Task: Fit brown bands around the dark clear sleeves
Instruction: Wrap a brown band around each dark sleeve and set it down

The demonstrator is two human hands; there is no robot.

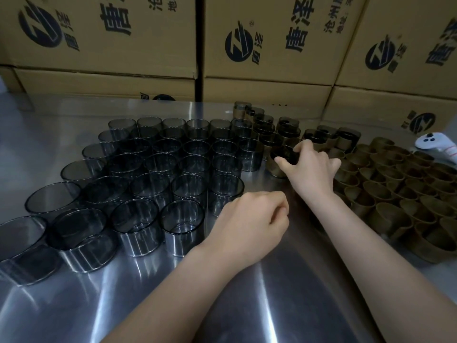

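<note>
Dark clear sleeves stand left of the curled, empty left hand; the right hand grips a banded sleeve beside brown bands.

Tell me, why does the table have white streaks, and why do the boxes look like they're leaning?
Head view: the shiny metal table reflects light as bright glare streaks, strongest under the clear sleeves. The wide-angle lens makes the cardboard boxes lean outward near the edges. The far banded sleeves look dim and a bit soft.
</note>
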